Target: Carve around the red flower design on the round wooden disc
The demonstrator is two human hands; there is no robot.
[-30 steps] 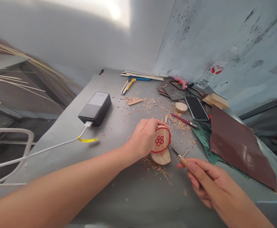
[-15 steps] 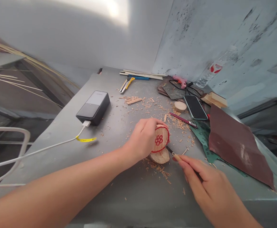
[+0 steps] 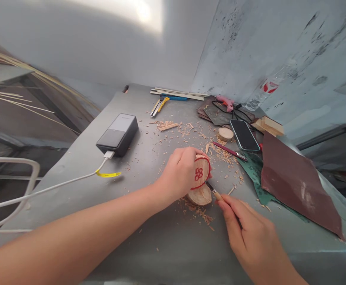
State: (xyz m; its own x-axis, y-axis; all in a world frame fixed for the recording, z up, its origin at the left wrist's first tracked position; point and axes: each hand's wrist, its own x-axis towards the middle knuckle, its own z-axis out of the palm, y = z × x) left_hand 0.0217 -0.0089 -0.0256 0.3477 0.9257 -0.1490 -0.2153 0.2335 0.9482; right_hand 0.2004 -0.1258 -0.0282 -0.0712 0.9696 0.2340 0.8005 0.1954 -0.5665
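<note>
My left hand (image 3: 182, 171) is closed around a round wood slice (image 3: 203, 175), tilted up, with a red rim line and a small red flower on its face. Beneath it a second wood slice (image 3: 201, 196) lies on the table. My right hand (image 3: 247, 229) grips a carving knife (image 3: 215, 192) by its light wooden handle. The knife's dark tip is at the lower right edge of the painted slice; whether it cuts in cannot be made out. Wood shavings (image 3: 204, 215) lie scattered around both slices.
On the grey table (image 3: 101, 221), a power bank (image 3: 118, 134) with a white cable stands left. A yellow utility knife (image 3: 160, 106) lies at the back. To the right are a phone (image 3: 244, 135), a maroon pen-like tool (image 3: 228, 150), brown sheet (image 3: 300, 182), pink glue gun (image 3: 226, 103) and bottle (image 3: 263, 91).
My right hand has shifted slightly left, bringing the knife tip a little further in at the edge of the painted slice. My left hand keeps its hold, almost still.
</note>
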